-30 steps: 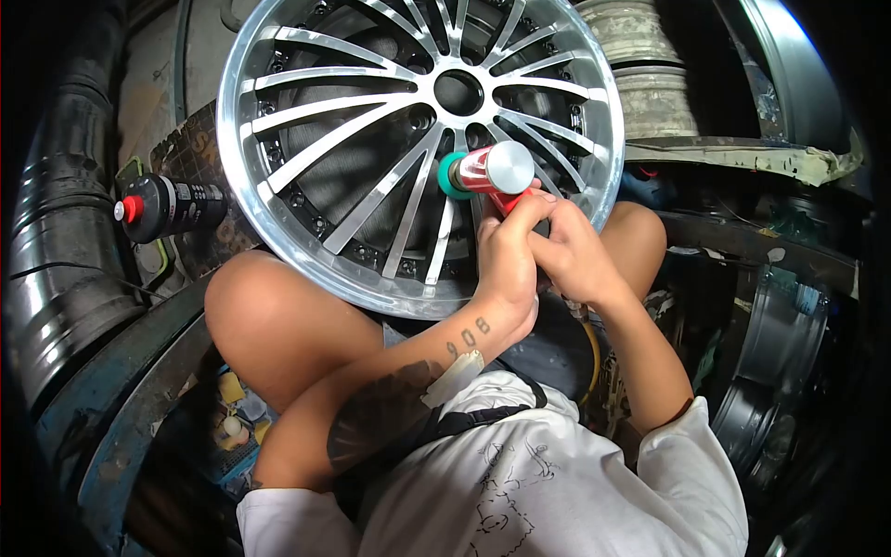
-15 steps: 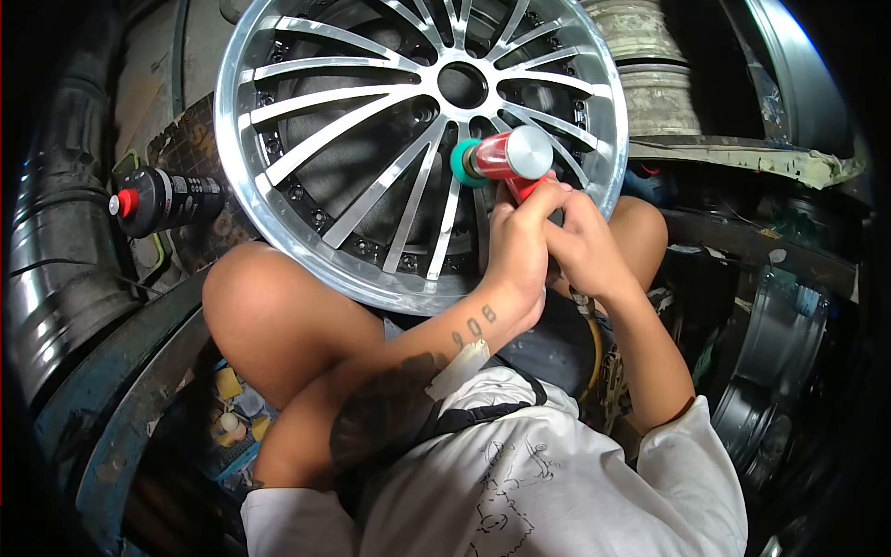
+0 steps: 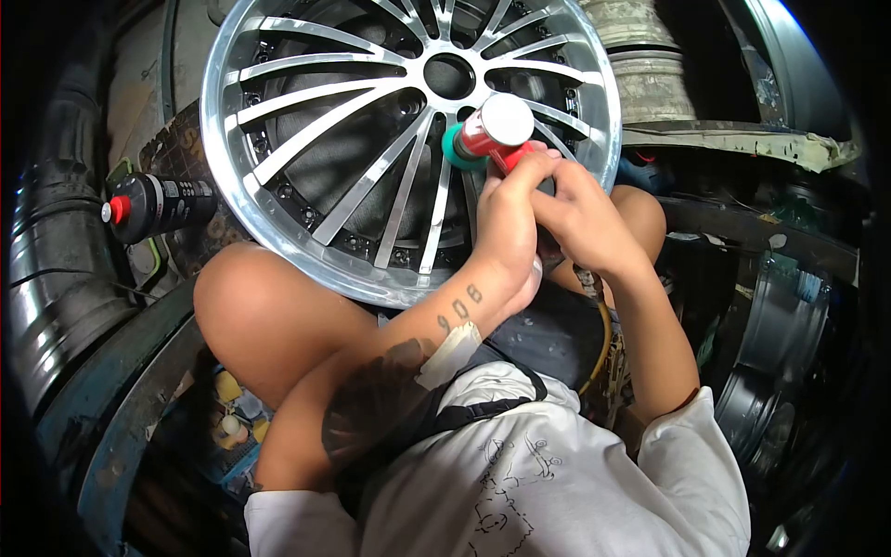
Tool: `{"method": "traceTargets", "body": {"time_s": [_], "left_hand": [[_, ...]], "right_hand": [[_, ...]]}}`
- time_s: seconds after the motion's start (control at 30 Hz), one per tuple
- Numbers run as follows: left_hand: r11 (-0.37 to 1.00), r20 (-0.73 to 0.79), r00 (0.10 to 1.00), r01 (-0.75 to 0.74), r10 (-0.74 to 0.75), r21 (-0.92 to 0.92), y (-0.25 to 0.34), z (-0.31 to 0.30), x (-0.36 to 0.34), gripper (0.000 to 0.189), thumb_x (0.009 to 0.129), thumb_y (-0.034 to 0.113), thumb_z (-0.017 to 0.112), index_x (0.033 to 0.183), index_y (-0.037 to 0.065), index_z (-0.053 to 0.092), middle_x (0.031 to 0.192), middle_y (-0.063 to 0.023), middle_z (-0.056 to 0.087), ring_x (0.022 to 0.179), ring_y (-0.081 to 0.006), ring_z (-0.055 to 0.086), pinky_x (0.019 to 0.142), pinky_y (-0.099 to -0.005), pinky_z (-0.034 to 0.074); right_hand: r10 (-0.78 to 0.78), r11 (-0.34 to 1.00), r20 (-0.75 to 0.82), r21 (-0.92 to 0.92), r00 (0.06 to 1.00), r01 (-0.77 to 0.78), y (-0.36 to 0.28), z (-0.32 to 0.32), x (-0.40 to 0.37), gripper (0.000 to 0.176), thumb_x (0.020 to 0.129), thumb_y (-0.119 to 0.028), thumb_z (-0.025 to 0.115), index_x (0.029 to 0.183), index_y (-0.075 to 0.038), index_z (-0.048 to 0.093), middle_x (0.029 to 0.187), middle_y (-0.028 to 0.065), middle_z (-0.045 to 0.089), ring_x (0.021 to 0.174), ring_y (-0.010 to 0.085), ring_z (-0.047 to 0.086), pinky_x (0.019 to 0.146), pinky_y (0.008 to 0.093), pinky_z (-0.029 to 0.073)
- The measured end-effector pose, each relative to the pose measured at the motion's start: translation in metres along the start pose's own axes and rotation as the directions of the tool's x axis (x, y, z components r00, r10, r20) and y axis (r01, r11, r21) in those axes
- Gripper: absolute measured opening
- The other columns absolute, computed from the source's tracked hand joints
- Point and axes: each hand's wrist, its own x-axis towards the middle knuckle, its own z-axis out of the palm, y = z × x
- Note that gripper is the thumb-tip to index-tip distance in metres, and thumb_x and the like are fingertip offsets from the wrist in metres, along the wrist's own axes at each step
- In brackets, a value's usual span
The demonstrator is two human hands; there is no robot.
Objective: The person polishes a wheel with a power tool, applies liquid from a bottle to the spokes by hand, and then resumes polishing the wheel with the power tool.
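Left hand (image 3: 507,223) and right hand (image 3: 587,223) wrapping together round red polisher (image 3: 486,139); its green pad (image 3: 456,148) sitting over wheel (image 3: 213,111), below centre hole. Contact unclear. Polisher is leaning: uneven pressure or slipping grip could be gouging spokes (image 3: 372,180).

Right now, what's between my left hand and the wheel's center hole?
In the head view, the red polisher with its green pad, over the spokes.
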Motion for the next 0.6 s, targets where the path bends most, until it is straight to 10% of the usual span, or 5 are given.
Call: {"method": "traceTargets", "body": {"time_s": [0.6], "left_hand": [[0.999,0.167,0.986,-0.003,0.012,-0.051,0.005,-0.008,0.013,0.029,0.098,0.044,0.063,0.103,0.015,0.065,0.092,-0.0020,0.066,0.082,-0.0149,0.065,0.071,-0.0335,0.049]], "right_hand": [[0.105,0.994,0.060,0.022,0.993,-0.106,-0.036,-0.010,0.000,0.032,0.092,-0.025,0.068,0.090,0.006,0.066,0.064,0.0059,0.062,0.053,0.0122,0.058,0.047,0.0294,0.043]]}}
